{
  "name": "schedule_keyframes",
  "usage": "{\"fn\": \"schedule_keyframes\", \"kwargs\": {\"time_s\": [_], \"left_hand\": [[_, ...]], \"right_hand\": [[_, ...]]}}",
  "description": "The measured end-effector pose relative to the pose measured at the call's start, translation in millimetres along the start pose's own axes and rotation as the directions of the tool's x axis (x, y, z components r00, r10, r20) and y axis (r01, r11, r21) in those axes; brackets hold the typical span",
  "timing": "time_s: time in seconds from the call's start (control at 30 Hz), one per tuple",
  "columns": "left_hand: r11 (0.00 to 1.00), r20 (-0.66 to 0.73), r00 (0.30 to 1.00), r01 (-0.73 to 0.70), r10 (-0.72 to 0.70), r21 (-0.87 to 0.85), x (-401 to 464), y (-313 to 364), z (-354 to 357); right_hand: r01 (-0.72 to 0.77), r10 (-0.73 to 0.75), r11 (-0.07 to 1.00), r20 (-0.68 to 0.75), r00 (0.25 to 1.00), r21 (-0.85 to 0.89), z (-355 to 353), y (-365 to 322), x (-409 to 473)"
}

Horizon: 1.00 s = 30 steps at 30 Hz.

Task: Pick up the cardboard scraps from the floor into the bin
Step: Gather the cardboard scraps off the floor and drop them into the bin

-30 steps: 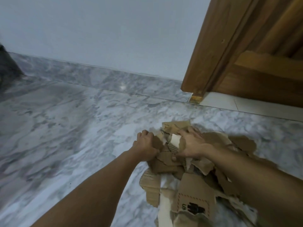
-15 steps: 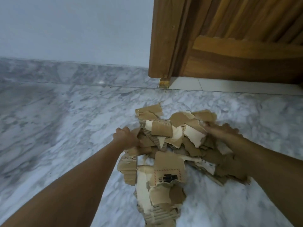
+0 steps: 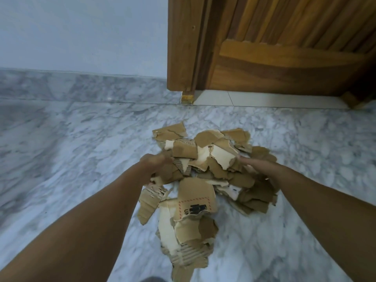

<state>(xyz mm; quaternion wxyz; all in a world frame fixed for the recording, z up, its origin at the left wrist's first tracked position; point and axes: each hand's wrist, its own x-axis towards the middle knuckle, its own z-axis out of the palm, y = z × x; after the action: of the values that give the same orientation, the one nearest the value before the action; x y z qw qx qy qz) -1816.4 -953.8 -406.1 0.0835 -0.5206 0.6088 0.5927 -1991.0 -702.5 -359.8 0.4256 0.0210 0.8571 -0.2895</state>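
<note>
From the head camera, the cardboard scraps [image 3: 200, 180] lie in one loose heap on the marble floor [image 3: 71, 151], straight ahead of the person and just short of the wooden door [image 3: 284, 58]. The heap's long axis runs away from the viewer, from a ragged tail near the bottom of the frame up to a wider clump toward the door. The two hands flank that wider clump, well apart from each other with the cardboard between them. The left hand [image 3: 154, 167] is curled against the heap's left edge, its fingers tucked into brown pieces and seemingly closed on some; how firmly it grips I cannot tell. The right hand [image 3: 256, 166] lies flatter, fingers extended and pointing inward at the right flank, touching or nearly touching the scraps; motion blur keeps me from saying whether it holds anything. Both forearms reach forward and converge slightly, the left about as close to the pile as the right. No bin is in view, so the lifted load will probably need carrying off to one side.
</note>
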Motion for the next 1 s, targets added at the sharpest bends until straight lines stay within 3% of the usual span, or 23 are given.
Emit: {"fn": "schedule_keyframes", "kwargs": {"time_s": [0.2,0.4,0.7,0.9,1.0], "left_hand": [[0.997,0.029,0.998,-0.054,0.052,0.053,-4.2,1.8,16.3],[0.999,-0.008,0.999,-0.041,0.042,0.008,-4.2,-0.7,18.4],[0.993,-0.021,0.998,-0.067,0.065,-0.100,-3.4,-4.1,7.8],[0.979,-0.105,0.988,-0.125,0.109,-0.161,-21.8,6.5,-31.6],[0.974,-0.132,0.983,-0.149,0.128,-0.169,-37.8,9.5,-57.4]], "right_hand": [[-0.007,0.010,0.996,0.034,0.999,-0.090,33.8,-15.3,2.1],[-0.033,0.032,0.999,0.027,0.999,0.007,49.6,-18.1,12.8],[-0.012,0.011,1.000,0.052,0.999,0.018,51.9,-22.0,8.0],[0.074,-0.075,0.997,0.136,0.988,0.013,51.4,-44.2,-17.3],[0.189,-0.186,0.981,0.087,0.979,-0.031,48.9,-53.8,-30.8]]}}
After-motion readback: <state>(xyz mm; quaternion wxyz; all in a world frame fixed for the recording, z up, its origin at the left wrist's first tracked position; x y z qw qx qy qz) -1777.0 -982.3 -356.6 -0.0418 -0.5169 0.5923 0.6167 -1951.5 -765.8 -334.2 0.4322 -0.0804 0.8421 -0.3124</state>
